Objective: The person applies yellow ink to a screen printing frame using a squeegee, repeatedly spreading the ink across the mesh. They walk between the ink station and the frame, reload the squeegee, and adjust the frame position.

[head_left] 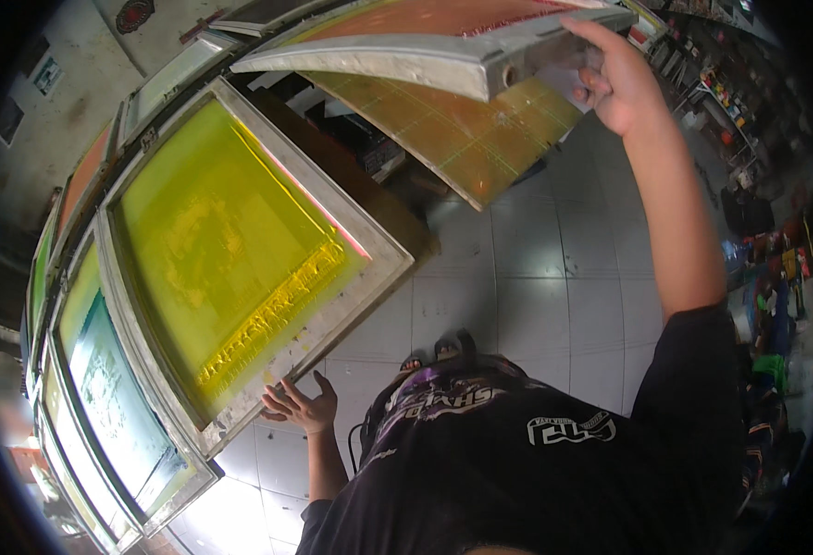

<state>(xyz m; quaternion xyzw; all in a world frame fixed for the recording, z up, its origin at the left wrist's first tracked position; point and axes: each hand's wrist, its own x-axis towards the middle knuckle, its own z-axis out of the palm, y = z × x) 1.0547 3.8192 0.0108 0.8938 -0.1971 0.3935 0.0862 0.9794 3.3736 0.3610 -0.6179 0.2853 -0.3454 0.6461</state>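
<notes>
My right hand (610, 81) is raised at the upper right, its fingers on the near edge of a tilted silk-screen frame (378, 63) with an orange mesh. Beneath that frame sticks out a flat yellowish board (490, 139) marked with green lines. Another silk-screen frame (312, 153), with yellow-green mesh, lies to the left. Thick yellow ink (272, 319) forms a band near its front end and a streak along its right side. At this frame's front edge is my left hand (306, 407), fingers spread and thumb apart, close against the metal.
Further left stand more screen frames in a row, one with a teal and white mesh (115, 398). Grey floor tiles (527, 305) spread below, with my feet on them. Cluttered shelves (726, 111) line the right side, and a wall (82, 111) rises at the upper left.
</notes>
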